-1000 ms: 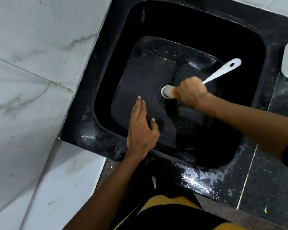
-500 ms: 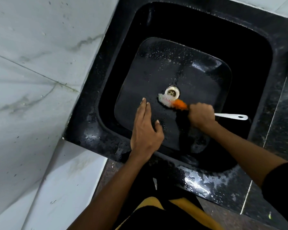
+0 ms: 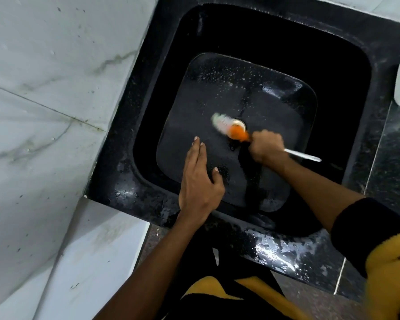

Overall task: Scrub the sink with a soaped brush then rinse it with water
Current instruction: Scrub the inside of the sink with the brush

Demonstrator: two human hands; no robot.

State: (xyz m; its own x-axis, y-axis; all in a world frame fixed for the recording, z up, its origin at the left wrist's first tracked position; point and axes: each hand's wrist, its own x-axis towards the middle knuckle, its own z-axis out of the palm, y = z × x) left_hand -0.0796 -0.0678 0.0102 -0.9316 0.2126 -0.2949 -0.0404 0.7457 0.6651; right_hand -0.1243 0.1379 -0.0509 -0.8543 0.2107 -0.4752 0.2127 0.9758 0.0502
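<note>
Two hands: right hand (image 3: 267, 146) fingers grip brush (image 3: 231, 128); left hand (image 3: 200, 181) flat.

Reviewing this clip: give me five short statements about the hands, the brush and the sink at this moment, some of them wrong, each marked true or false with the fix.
1. The right hand grips the brush by its handle. True.
2. The left hand holds a sponge. False: it holds nothing; its fingers are straight, over the near part of the basin.
3. The brush's bristled end is beside the drain. True.
4. The sink is white. False: it is black, set against pale marble wall tiles.
5. Water is pouring from a tap into the basin. False: no tap or stream shows; only droplets and suds speckle the basin floor.
</note>
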